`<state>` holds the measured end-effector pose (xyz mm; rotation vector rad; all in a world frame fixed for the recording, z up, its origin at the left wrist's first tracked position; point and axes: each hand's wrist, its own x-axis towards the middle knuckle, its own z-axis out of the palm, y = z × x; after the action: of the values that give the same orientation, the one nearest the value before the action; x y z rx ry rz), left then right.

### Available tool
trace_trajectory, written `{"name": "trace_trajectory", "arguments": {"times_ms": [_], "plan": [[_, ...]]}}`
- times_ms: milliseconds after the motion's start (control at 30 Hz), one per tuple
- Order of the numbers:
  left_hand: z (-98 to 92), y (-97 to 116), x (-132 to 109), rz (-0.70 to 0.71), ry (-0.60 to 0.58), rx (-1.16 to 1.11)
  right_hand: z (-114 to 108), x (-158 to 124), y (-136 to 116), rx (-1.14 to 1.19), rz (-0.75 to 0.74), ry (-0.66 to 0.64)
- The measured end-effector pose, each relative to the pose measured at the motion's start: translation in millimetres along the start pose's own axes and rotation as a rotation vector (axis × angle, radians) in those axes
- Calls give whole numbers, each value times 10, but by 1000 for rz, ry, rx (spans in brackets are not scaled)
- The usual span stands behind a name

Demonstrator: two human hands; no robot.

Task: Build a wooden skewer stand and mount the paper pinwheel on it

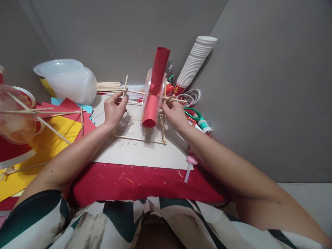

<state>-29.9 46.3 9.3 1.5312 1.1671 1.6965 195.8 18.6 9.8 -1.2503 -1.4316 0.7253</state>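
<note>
A light wooden stick frame (140, 139) stands on the white board. A horizontal stick (133, 91) across its top passes through a wheel of clear plastic discs (146, 90) with red rolled-paper pieces (150, 110) between them. My left hand (115, 109) is closed, thumb and fingers pinching the sticks at the frame's left upper end. My right hand (175, 112) is closed around the sticks at the right upper end, close to the wheel. Parts of both hands' fingertips are hidden behind the sticks.
A tall stack of paper cups (195, 62) leans at the back right. Clear plastic bowls (70, 79) and loose sticks (109, 86) lie behind. Another stick structure (46, 121) stands left over yellow paper (59, 133). A pink tool with a translucent stick (192, 159) lies near my right forearm.
</note>
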Motion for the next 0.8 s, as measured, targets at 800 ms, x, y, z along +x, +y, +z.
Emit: {"name": "trace_trajectory", "arguments": {"times_ms": [800], "plan": [[-21, -53, -27, 66, -13, 37, -227, -21, 14, 517, 167, 15]]}}
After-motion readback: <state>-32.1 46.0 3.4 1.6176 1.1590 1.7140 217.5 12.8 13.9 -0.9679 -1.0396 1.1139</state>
